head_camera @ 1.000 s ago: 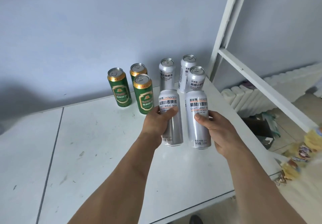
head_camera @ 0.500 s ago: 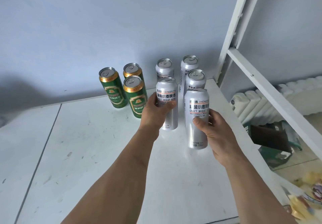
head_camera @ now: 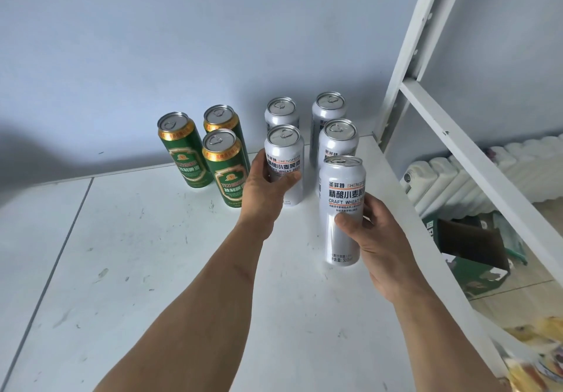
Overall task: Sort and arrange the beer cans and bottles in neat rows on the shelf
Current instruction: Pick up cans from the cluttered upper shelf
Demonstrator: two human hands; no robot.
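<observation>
My left hand [head_camera: 266,186] grips a silver wheat beer can [head_camera: 284,151] that stands upright on the white shelf [head_camera: 152,254], directly in front of another silver can [head_camera: 281,111]. My right hand [head_camera: 374,239] holds a second silver can [head_camera: 341,196] upright, its base at the shelf surface in front of two more silver cans [head_camera: 338,138] in a line. Three green beer cans [head_camera: 221,166] with gold rims stand to the left, near the back wall.
A white metal shelf post [head_camera: 408,56] and sloping side rail [head_camera: 487,166] bound the right edge. Beyond them sit a white radiator [head_camera: 457,184], a dark cardboard box [head_camera: 469,242] and colourful packets on the floor. The shelf front shows scuff marks.
Both hands carried their silver cans away from me toward the back. The left can now stands behind the green cans' front line; the right can sits in front of the right column.
</observation>
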